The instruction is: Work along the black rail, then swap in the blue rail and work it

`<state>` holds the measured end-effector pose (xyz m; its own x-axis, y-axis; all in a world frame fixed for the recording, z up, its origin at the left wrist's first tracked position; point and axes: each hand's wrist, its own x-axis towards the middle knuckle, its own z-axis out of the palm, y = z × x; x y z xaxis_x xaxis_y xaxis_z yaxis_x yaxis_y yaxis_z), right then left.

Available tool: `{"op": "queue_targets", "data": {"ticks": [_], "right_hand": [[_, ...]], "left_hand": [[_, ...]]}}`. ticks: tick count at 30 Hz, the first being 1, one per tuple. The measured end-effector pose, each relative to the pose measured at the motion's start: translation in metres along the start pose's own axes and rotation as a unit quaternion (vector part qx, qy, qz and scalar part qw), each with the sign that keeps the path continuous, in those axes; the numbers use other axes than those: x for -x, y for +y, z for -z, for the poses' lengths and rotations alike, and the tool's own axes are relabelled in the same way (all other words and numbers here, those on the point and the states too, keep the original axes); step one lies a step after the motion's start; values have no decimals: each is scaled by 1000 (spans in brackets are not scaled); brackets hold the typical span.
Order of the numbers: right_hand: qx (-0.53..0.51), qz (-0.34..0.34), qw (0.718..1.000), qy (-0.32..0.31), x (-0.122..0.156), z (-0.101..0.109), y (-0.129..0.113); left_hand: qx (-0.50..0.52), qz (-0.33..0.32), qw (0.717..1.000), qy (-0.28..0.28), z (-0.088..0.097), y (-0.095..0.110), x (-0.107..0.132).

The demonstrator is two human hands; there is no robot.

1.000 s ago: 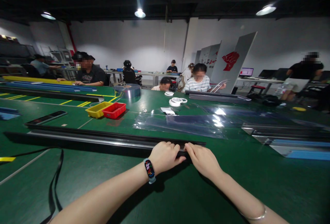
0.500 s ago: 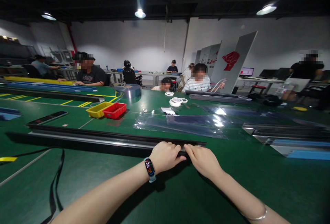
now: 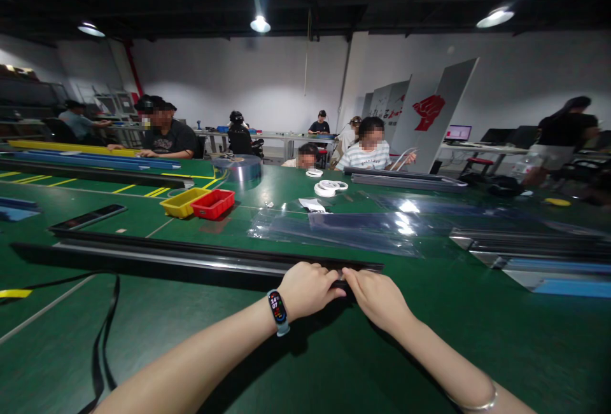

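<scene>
A long black profile rail [image 3: 181,260] lies across the green table [image 3: 305,363] in front of me, running from the far left to just past my hands. My left hand [image 3: 305,290], with a watch band on its wrist, has its fingers curled over the rail near the right end. My right hand [image 3: 375,296] presses its fingers on the same rail right beside the left, fingertips almost touching. Both hands are closed on the rail's near edge.
A yellow tray [image 3: 182,202] and a red tray [image 3: 213,203] stand mid-table. Clear plastic sheets [image 3: 344,229] lie beyond the rail, more rails [image 3: 529,245] at right, tape rolls [image 3: 327,187] farther back. A black strap [image 3: 102,338] trails at left. Several people sit at the far side.
Both hands stay on the rail in nearly the same spot. The view has shifted very slightly; a person at the far right has moved.
</scene>
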<state>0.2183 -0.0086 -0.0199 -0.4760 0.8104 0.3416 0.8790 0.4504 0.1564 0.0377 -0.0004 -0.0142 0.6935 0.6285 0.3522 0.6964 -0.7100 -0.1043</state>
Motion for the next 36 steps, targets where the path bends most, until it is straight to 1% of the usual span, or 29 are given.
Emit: {"op": "queue_targets", "data": {"ticks": [3,11,19,25,27,31,33,36], "right_hand": [[22,16,1000,4,0,0,-1],[-19,-27,999,13,-2,2,-2],[-15,-20,1000,18,-2,2,-4],[-60,-58,996,19,-1,2,-2],[-47,-50,998,16,-1,2,-3],[7,0,1000,10,-2,1,-3],[18,14,1000,11,-2,0,-2],[8,0,1000,13,-2,-1,0]], "left_hand": [[3,-1,1000,2,1,0,0],[5,8,1000,-14,2,0,0],[7,4,1000,-7,3,1,0],[14,-4,1000,-4,0,-1,0],[14,-4,1000,-7,0,-1,0],[10,-2,1000,-10,1,-1,-1],[15,-6,1000,-8,2,0,0],[19,-10,1000,-4,3,-1,0]]}}
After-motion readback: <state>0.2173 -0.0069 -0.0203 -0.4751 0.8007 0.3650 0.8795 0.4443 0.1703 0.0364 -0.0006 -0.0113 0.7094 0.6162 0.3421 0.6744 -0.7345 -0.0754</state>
